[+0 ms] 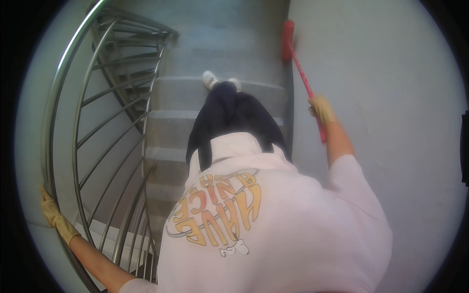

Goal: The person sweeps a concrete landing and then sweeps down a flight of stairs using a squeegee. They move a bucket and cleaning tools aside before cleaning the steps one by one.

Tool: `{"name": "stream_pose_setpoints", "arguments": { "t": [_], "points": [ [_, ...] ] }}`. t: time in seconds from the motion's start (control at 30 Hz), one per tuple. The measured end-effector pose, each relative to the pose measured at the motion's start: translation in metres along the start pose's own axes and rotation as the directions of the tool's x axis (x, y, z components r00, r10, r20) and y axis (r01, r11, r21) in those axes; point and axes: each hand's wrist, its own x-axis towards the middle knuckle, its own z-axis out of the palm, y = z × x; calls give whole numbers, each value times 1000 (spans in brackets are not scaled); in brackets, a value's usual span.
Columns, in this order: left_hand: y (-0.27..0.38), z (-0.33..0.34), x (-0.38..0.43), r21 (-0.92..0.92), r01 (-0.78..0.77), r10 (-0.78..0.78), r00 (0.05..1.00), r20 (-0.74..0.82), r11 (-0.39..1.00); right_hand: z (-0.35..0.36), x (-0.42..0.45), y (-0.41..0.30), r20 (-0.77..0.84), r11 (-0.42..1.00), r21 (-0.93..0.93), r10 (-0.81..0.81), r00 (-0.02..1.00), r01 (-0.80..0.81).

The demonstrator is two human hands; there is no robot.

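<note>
My right hand, in a yellowish rubber glove, is closed around the handle of a red long-handled brush. The brush's head is at the foot of the wall, along the right edge of the stairs; blur hides its bristles. At the lower left, my left hand, gloved the same way, lies over the metal handrail. How far its fingers curl around the rail is hard to tell. Below me are grey stair steps, where my feet stand in white clogs.
A curved stainless-steel railing with several bars borders the stairs on the left. Beyond its bars another flight of steps shows through. A plain pale wall runs along the right side, close to my right arm.
</note>
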Motion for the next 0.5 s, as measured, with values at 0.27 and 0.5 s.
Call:
{"name": "stream_pose_setpoints", "arguments": {
  "t": [0.27, 0.5],
  "points": [
    [-54, 17, 20, 32, -10, 9, 999, 34, 999, -8, -74, 10, 138, 984, 154, 68, 988, -90],
    [-19, 7, 12, 41, 32, -35, 997, 66, 999, 13, -20, 7, 166, 939, 328, -167, 972, 105]
  ]
}}
